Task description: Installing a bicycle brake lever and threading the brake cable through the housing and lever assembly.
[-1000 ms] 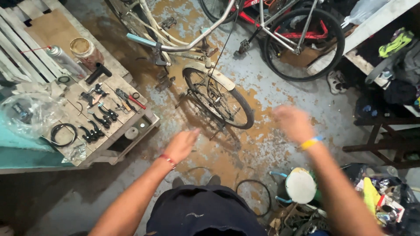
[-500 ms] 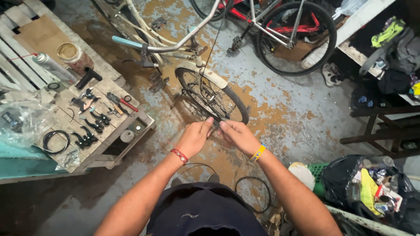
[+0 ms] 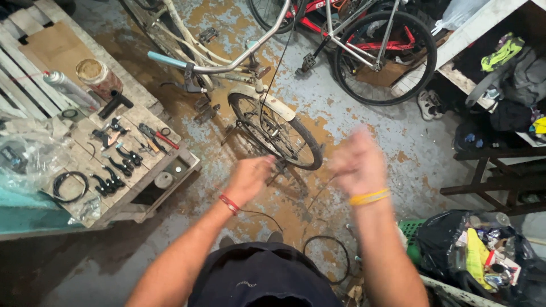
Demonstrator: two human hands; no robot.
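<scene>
Hands raised above a cream bicycle's front wheel point(image 3: 278, 136): the left hand point(image 3: 250, 179) has its fingers curled shut, apparently pinching a thin cable point(image 3: 267, 216); the right hand point(image 3: 355, 165) is blurred, so its fingers cannot be judged. Bare, stained concrete floor point(image 3: 364, 125) lies open around the wheel. A pallet bench point(image 3: 142, 108) with tools crowds the left; a red bicycle point(image 3: 381, 57) stands behind.

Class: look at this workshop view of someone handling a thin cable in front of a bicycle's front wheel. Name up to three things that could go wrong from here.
1. The thin cable hangs beside the front wheel; it might snag in the spokes.
2. The right hand is blurred, so the grip may be unsure.
3. A cable loop lies on the floor near the feet, a possible trip hazard.
</scene>
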